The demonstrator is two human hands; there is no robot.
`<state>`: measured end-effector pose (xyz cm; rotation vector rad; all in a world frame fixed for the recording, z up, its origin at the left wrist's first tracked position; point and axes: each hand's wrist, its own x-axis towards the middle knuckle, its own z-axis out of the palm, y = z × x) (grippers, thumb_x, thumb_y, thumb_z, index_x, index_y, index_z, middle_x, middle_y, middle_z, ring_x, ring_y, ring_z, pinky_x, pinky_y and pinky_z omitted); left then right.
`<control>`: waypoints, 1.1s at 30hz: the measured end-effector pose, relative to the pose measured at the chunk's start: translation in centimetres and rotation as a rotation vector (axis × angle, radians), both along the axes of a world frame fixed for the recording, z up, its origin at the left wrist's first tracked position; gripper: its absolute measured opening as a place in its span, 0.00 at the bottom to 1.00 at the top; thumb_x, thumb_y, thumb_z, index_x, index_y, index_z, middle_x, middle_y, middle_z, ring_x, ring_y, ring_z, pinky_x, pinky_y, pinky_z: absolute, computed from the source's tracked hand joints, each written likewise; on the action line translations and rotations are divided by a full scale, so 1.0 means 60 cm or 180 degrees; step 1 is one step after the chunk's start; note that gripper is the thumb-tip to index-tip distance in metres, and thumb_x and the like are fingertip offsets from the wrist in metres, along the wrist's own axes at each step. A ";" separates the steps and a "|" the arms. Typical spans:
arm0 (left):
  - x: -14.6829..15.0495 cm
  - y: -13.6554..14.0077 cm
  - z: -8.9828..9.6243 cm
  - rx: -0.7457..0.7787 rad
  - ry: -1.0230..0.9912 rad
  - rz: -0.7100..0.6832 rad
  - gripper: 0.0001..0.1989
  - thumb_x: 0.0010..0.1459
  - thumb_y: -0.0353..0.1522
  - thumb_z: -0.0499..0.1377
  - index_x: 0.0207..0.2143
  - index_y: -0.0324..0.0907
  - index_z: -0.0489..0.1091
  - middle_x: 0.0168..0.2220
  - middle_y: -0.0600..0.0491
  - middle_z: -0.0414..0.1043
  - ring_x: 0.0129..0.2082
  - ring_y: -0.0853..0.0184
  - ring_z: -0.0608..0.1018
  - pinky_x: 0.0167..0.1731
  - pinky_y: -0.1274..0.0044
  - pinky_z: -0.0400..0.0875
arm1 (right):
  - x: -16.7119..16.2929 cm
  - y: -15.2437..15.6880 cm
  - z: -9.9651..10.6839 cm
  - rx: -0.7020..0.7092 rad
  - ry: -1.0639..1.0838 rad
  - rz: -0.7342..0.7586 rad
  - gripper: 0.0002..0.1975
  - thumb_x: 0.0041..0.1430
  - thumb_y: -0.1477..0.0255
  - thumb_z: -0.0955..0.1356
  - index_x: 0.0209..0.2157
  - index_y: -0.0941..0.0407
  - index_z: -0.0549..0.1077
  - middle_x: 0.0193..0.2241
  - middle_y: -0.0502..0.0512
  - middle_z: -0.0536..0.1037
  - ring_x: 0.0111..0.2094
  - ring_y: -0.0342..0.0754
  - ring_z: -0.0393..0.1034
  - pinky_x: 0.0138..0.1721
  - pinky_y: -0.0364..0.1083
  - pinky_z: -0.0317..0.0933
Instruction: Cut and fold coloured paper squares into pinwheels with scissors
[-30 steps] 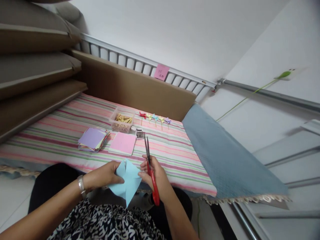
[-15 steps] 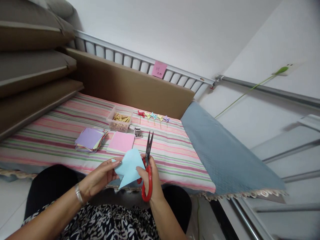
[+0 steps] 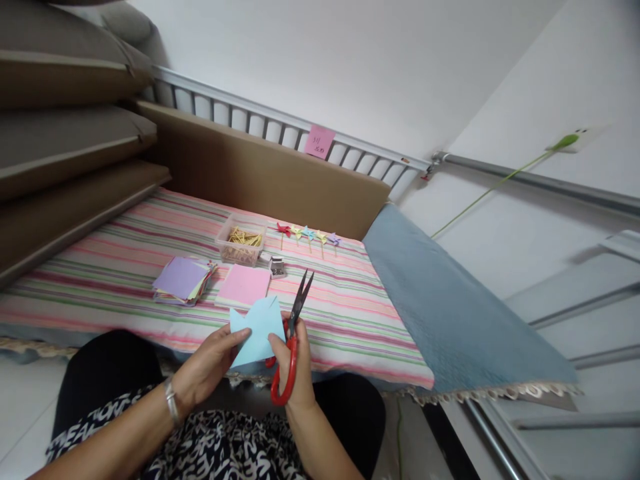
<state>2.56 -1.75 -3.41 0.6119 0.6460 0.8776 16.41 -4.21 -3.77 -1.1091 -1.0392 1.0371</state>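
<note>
Between my hands is a light blue paper square (image 3: 257, 333) with cuts running in from its edges. My left hand (image 3: 213, 353) pinches its left side, thumb on top. My right hand (image 3: 295, 363) grips the paper's right side with its thumb and also holds red-handled scissors (image 3: 303, 297), whose dark blades point up and away, slightly apart. Just beyond lie a pile of pink paper squares (image 3: 245, 285) and, to the left, a stack of coloured paper squares with purple on top (image 3: 180, 277).
A clear plastic box (image 3: 240, 250) of small gold-coloured sticks stands behind the papers, with a small case (image 3: 277, 267) of tiny dark pieces beside it. Several paper pinwheels (image 3: 309, 233) on sticks lie by the brown board (image 3: 275, 170). Grey-brown cushions (image 3: 75, 140) are piled at left.
The blue paper has turned in my hands, and its cut flaps now sit at the upper edge. My left hand has moved its hold, and the scissors have tilted slightly right.
</note>
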 end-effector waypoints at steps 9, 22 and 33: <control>-0.020 0.025 -0.002 0.0234 0.0696 0.0144 0.18 0.44 0.33 0.64 0.39 0.35 0.72 0.33 0.45 0.78 0.30 0.59 0.78 0.36 0.70 0.69 | 0.023 -0.008 0.011 -0.0293 -0.0410 0.0603 0.21 0.48 0.74 0.66 0.46 0.54 0.61 0.35 0.51 0.72 0.33 0.45 0.67 0.37 0.44 0.61; -0.073 0.050 0.011 0.0538 0.1267 0.0073 0.14 0.44 0.33 0.64 0.35 0.35 0.73 0.32 0.48 0.78 0.29 0.64 0.77 0.32 0.76 0.69 | 0.082 -0.082 0.057 -0.1471 -0.1913 0.1776 0.17 0.52 0.65 0.65 0.43 0.56 0.69 0.19 0.46 0.67 0.17 0.39 0.60 0.19 0.38 0.55; -0.072 0.043 0.021 0.0545 0.1032 -0.0253 0.23 0.44 0.32 0.64 0.44 0.35 0.69 0.31 0.47 0.78 0.30 0.62 0.77 0.33 0.73 0.69 | 0.081 -0.085 0.104 -0.1361 -0.2398 0.1913 0.13 0.52 0.66 0.66 0.38 0.58 0.72 0.19 0.46 0.68 0.19 0.38 0.59 0.21 0.37 0.53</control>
